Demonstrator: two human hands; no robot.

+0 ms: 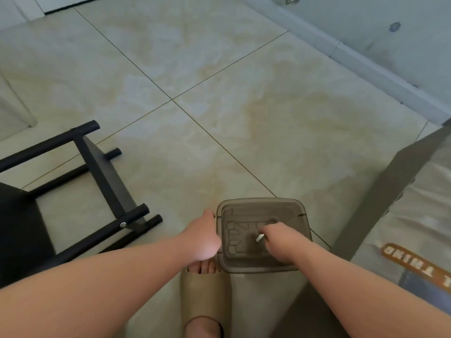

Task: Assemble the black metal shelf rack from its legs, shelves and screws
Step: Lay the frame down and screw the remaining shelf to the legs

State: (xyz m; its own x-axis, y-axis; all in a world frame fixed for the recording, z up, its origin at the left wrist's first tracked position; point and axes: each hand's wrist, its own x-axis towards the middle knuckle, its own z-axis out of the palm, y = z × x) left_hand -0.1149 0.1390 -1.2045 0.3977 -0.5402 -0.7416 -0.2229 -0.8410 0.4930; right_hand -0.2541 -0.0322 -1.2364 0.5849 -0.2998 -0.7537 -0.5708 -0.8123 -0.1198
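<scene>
Left hand point(203, 236) grips the translucent brown plastic box point(262, 235)'s left edge; right hand point(280, 240) pinches a small silver screw point(259, 237) above its lid.

A pale marbled tile floor point(219, 118) is carrying everything. The partly built black rack point(97, 181) is lying on its side at the left, a smoky translucent plastic container point(300, 208) is sitting near the bottom centre, and a tan slipper point(205, 296) is resting just beside it.

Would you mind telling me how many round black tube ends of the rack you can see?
4: far top, short middle, and two near the screw; others may lie off-frame.
</scene>
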